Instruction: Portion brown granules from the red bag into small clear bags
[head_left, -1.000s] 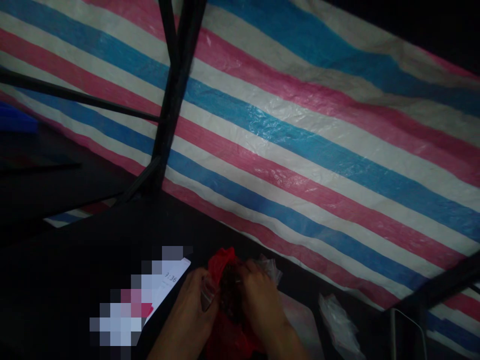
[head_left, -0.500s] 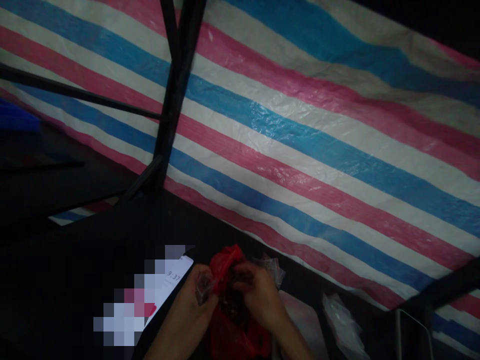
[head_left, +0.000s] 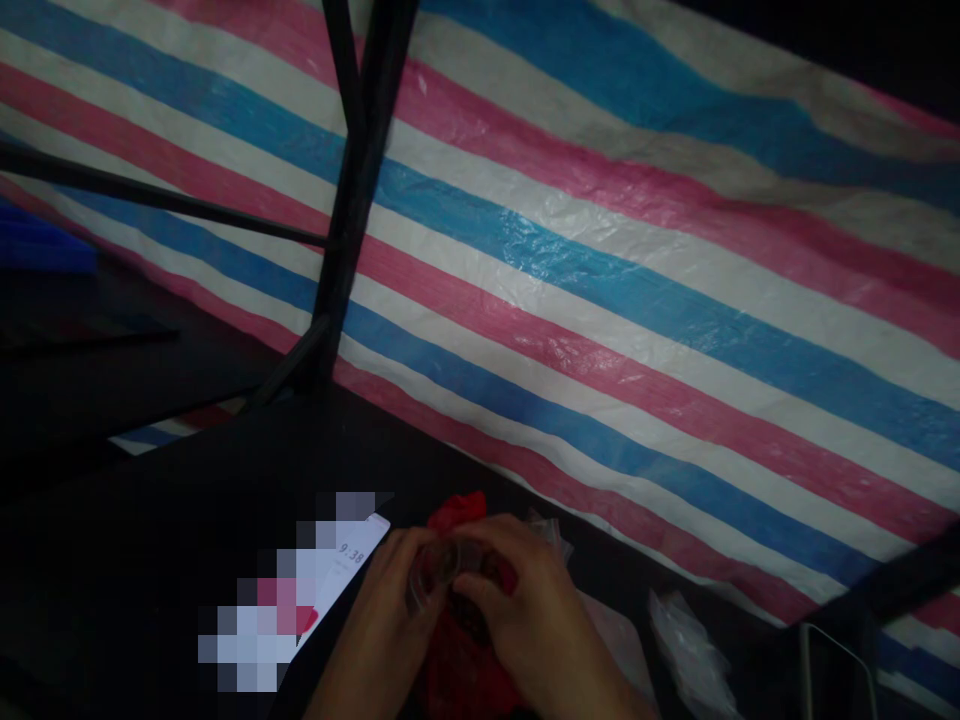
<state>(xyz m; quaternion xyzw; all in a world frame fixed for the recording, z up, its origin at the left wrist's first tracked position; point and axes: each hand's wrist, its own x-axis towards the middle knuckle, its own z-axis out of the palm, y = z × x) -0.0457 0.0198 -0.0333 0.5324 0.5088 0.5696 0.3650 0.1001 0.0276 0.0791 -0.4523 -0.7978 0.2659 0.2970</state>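
My left hand [head_left: 386, 605] is closed on a small clear plastic bag [head_left: 421, 582], fingers curled round its edge. Close against it, my right hand [head_left: 529, 595] has thumb and fingers curled together at the bag's mouth; what they pinch is too dark to make out. Beneath both hands lies a red plastic bag [head_left: 469, 675], its top edge showing beyond the fingers. Small dark pieces [head_left: 471, 622] show inside the red bag, partly covered by my right hand.
A lit phone [head_left: 352, 560] lies left of my hands on the black table [head_left: 360, 440]. Clear plastic bags [head_left: 690, 650] and a pale flat sheet [head_left: 619, 640] are at the right. Behind stand a black metal frame [head_left: 337, 230] and a striped plastic sheet [head_left: 600, 270].
My right hand has moved up and left, out of the dark pieces in the red bag, to meet the clear bag in my left hand. The clear bag now looks more opened out.
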